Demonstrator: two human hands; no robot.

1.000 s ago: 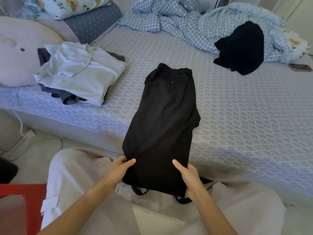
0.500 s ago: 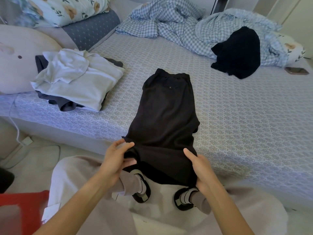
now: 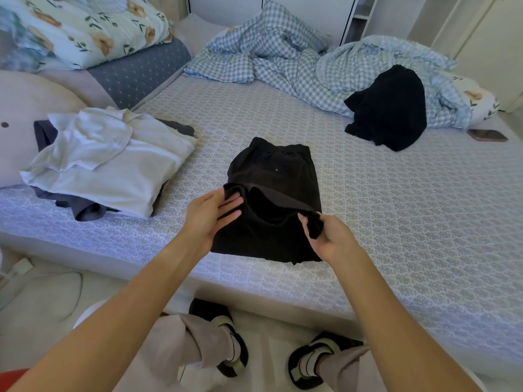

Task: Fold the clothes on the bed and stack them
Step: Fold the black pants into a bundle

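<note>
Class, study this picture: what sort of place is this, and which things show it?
Most likely a home bedroom: a bed with patterned sheet, a rumpled checked duvet, floral pillows, and folded clothes stacked on it.

Crumpled blue-and-white checked duvet heaped at the far end of the mattress. Floral-print pillow far left, lying on a grey-blue dotted cushion. Big pale pink plush cushion with a dark dot at the left edge. Dark smartphone lying flat at the far right, just beside the duvet. White power strip with cable on the floor, lower left. Black-and-beige sandals on the floor below.
</note>
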